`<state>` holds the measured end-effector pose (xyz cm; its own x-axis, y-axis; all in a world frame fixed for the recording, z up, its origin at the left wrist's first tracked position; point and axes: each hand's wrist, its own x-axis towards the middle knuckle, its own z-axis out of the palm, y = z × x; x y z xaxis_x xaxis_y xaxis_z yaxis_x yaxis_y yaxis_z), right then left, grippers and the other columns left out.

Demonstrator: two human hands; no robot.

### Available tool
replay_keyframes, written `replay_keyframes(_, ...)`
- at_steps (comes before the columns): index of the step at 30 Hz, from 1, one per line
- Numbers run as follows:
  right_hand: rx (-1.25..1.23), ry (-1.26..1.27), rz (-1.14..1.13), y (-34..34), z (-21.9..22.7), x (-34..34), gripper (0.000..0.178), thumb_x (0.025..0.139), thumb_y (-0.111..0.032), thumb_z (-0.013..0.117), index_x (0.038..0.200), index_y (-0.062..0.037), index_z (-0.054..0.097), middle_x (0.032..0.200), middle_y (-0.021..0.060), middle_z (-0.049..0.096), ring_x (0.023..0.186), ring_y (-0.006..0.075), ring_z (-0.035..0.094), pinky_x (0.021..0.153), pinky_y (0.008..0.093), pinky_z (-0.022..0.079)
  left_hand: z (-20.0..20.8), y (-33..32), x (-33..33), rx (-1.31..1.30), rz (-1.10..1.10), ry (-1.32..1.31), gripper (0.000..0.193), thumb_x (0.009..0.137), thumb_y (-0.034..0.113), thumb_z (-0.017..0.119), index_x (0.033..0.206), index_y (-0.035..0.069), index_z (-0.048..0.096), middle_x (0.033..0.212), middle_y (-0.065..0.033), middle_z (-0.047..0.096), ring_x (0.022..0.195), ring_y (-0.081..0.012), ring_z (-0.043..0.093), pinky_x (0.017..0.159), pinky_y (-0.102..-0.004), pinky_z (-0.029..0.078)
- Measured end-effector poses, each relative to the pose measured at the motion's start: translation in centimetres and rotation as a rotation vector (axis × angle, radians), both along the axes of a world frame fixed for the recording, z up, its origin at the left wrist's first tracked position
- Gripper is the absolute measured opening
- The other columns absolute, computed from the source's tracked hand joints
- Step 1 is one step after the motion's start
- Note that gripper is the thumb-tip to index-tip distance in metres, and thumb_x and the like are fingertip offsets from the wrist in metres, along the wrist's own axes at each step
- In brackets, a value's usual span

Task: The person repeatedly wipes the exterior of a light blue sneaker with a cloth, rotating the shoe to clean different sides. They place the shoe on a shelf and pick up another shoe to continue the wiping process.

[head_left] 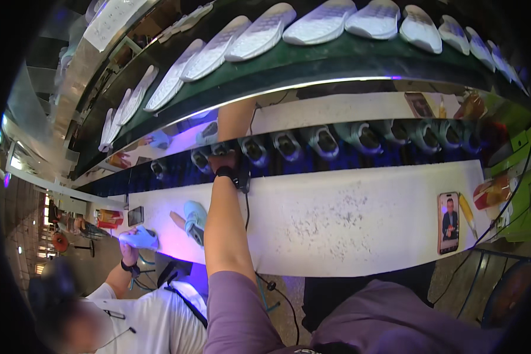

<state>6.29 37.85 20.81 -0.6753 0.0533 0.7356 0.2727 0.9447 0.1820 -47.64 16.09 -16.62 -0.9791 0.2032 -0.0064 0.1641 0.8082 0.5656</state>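
Note:
My left arm, in a purple sleeve, stretches across the white table. At its end my left hand (224, 161) is closed on the near end of a pale shoe (219, 148) in the dark lower row; shadow hides part of the fingers. A black wristband (225, 171) circles that wrist. Beside my forearm a teal shoe (194, 215) lies on the tabletop (277, 230), next to a flat tan piece (177, 219). Out of view is my right hand.
At left a co-worker (153, 312) in white holds a pale blue shoe (140, 238). White soles (253, 35) line the green upper shelf (312, 62). A phone (448, 221), a yellow tube (467, 215) and a red container (491, 192) sit at the table's right end. A black cable (286, 301) hangs below.

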Motion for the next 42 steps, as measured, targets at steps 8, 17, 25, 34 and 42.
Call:
replay_keyframes(8,-0.257,-0.449,0.313,-7.4,-0.8,-21.3,0.043,0.091,-0.029,0.059,0.127,-0.0042,0.062,0.122,0.0236,0.064,0.108,0.038,0.065,0.097,0.0441,0.05,-3.3,-5.4,-11.5,-0.418,-0.277,0.219,0.053,0.09,0.031,0.057,0.138,0.012,0.052,0.134,-0.0232,0.059,0.125,-0.0345,0.058,0.102,-0.0431,0.045)
replay_keyframes(17,-0.009,0.038,0.262,-6.9,-2.5,-21.8,0.018,0.081,-0.012,0.062,0.094,-0.0018,0.07,0.082,0.0144,0.067,0.079,0.03,0.069,0.072,0.0427,0.054,7.8,-4.1,13.9,1.032,-0.433,-0.482,0.041,0.086,0.008,0.065,0.124,-0.001,0.051,0.09,-0.0045,0.062,0.078,-0.0126,0.057,0.069,-0.0264,0.048)
replay_keyframes(25,-0.85,0.24,0.564,-14.5,-10.8,4.2,0.022,0.1,-0.021,0.056,0.106,0.0005,0.058,0.096,0.0067,0.063,0.086,0.0113,0.059,0.078,0.0264,0.048,9.6,-12.9,32.9,0.344,-1.351,-0.029,0.041,0.081,0.002,0.07,0.121,0.005,0.061,0.104,-0.0131,0.068,0.095,-0.03,0.064,0.088,-0.0373,0.05)
replay_keyframes(34,-1.534,0.34,0.213,-19.9,-26.8,15.3,0.034,0.1,-0.036,0.06,0.101,-0.0021,0.062,0.088,0.0002,0.064,0.082,0.0062,0.055,0.072,0.0236,0.046,9.2,-8.7,44.0,-0.161,-1.329,0.614,0.065,0.074,0.043,0.078,0.128,0.011,0.058,0.132,-0.0099,0.059,0.127,-0.0319,0.049,0.112,-0.0725,0.012)
replay_keyframes(42,-1.557,0.371,0.497,-23.3,-23.6,13.9,0.037,0.089,-0.036,0.075,0.084,-0.0004,0.065,0.129,0.0183,0.058,0.118,0.0233,0.057,0.099,0.0354,0.044,11.2,-9.0,47.5,0.791,-1.166,-0.177,0.057,0.1,0.051,0.051,0.113,-0.004,0.057,0.097,-0.0129,0.067,0.1,-0.0259,0.065,0.1,-0.0418,0.045)
